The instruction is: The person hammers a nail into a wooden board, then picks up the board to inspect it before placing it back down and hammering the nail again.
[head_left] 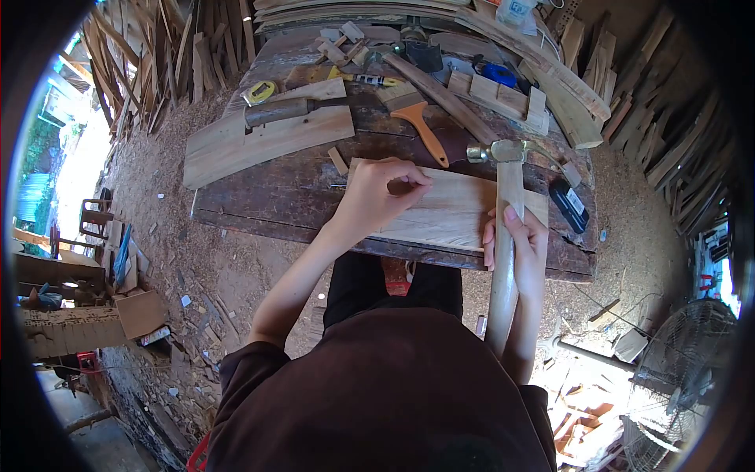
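Pinching, left hand (370,200): fingertips drawn together at the far edge of the board (448,214); object between them too small to tell.
Right hand (517,240): wrapped round the hammer (500,151) handle at the board's right end, head resting just past the far edge.
Board: flat, unclamped, at the near side of the workbench (267,206).
Risk: likely a struck fingertip, given the hammer head so near the pinch; possibly a skidding board, held by hands alone.
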### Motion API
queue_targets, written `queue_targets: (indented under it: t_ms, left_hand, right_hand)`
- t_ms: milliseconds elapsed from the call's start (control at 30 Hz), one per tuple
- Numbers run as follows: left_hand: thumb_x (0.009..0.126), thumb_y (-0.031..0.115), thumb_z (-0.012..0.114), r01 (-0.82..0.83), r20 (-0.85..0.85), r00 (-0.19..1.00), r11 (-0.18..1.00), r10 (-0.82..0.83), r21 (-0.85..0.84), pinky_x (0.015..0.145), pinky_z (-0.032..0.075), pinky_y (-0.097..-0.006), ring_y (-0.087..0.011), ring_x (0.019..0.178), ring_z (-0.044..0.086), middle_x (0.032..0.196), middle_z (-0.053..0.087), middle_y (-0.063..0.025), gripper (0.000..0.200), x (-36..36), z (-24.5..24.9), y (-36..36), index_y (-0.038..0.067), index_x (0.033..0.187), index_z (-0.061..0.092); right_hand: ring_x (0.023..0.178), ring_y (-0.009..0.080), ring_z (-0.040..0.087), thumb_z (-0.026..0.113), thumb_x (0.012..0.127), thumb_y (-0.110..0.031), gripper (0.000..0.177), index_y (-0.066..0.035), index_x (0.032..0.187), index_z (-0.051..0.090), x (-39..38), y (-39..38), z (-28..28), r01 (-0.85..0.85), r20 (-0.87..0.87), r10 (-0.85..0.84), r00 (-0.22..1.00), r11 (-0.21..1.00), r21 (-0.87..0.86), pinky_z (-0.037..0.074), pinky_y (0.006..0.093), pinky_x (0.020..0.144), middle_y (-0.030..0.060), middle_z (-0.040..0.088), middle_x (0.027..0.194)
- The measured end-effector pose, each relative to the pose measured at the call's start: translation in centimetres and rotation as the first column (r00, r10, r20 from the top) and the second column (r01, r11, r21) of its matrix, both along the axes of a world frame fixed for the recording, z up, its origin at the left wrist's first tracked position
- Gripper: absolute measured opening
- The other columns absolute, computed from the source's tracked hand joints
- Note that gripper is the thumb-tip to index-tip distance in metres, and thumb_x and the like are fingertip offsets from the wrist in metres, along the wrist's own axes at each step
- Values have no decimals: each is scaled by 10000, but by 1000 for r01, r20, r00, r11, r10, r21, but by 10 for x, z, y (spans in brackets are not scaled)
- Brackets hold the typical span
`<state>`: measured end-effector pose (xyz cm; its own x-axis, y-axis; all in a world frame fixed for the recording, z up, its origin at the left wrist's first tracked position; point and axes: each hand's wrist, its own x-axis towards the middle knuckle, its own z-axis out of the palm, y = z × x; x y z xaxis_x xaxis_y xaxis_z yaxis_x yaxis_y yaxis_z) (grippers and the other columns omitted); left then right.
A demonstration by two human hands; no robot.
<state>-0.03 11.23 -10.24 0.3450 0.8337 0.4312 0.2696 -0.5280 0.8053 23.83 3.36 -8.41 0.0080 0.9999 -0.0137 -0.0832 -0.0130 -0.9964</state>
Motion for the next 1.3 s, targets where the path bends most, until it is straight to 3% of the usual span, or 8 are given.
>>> queue_targets:
  t_ms: [267, 433, 600, 667, 800, 1000, 1067, 1300]
  left_hand:
    - [775, -10, 744, 8, -24, 1000, 998, -6, 54, 733, 548, -274, -180, 791, 710, 856, 720, -99, 82, 1, 2, -1, -6, 853, 717]
    - [775, -3, 744, 55, 42, 997, 997, -58, 63, 743, 543, -273, -177, 814, 719, 868, 728, -90, 174, 3, 2, -1, -8, 929, 662]
    - [778, 55, 762, -6, -25, 1000, 999, 7, 45, 768, 526, -303, -216, 838, 725, 847, 738, -59, 444, 2, 3, -2, 35, 1130, 492]
    - [781, 68, 766, -20, -12, 1000, 999, 21, 43, 767, 524, -309, -220, 837, 725, 838, 738, -62, 458, 3, 4, -3, 40, 1139, 483]
    - [784, 98, 776, -4, -25, 1000, 1000, 4, 29, 761, 519, -314, -225, 836, 724, 834, 738, -70, 471, 1, 4, -3, 51, 1140, 472]
    - [788, 103, 776, 1, -28, 1000, 999, 1, 55, 753, 515, -306, -226, 836, 723, 824, 738, -63, 455, 1, 4, -2, 56, 1127, 475]
    - [788, 102, 776, 9, -22, 1000, 999, -9, 36, 752, 514, -304, -227, 836, 723, 824, 737, -60, 454, 1, 6, -2, 54, 1126, 476]
    - [791, 91, 769, 8, -50, 999, 999, -7, 33, 744, 517, -292, -221, 826, 721, 843, 738, -52, 425, 1, 8, -3, 56, 1107, 486]
  right_hand:
    - [474, 128, 564, 494, 1033, -224, 271, 27, 965, 567, -1, -3, 8, -32, -9, 32, 999, 999, -19, 431, 241, 409, 84, 580, 683]
    - [498, 91, 566, 588, 981, -133, 161, 27, 991, 603, -9, -21, 25, -35, 335, 6, 942, 996, 81, 422, 238, 442, 35, 581, 664]
    - [501, 96, 592, 629, 957, -154, 193, 30, 1014, 621, -22, -31, 40, -52, 448, -14, 894, 989, 135, 447, 239, 469, 40, 602, 626]
    - [493, 107, 598, 635, 952, -159, 207, 35, 1021, 620, -26, -30, 40, -80, 495, 64, 867, 997, 12, 456, 247, 472, 46, 604, 603]
    - [485, 95, 571, 569, 983, -116, 162, 34, 924, 583, -25, -29, 43, -139, 538, 168, 826, 986, -94, 428, 232, 446, 52, 586, 640]
    - [476, 128, 612, 623, 962, -205, 245, 38, 992, 610, -26, -32, 39, -45, 461, 12, 887, 997, 61, 447, 264, 442, 65, 591, 576]
    - [477, 134, 613, 618, 964, -200, 231, 29, 988, 606, -20, -27, 38, -114, 575, 155, 803, 988, -106, 449, 268, 444, 70, 594, 580]
    - [464, 90, 566, 589, 983, -155, 195, 24, 907, 574, -29, -31, 47, -47, 556, 23, 831, 999, 28, 423, 235, 428, 32, 566, 595]
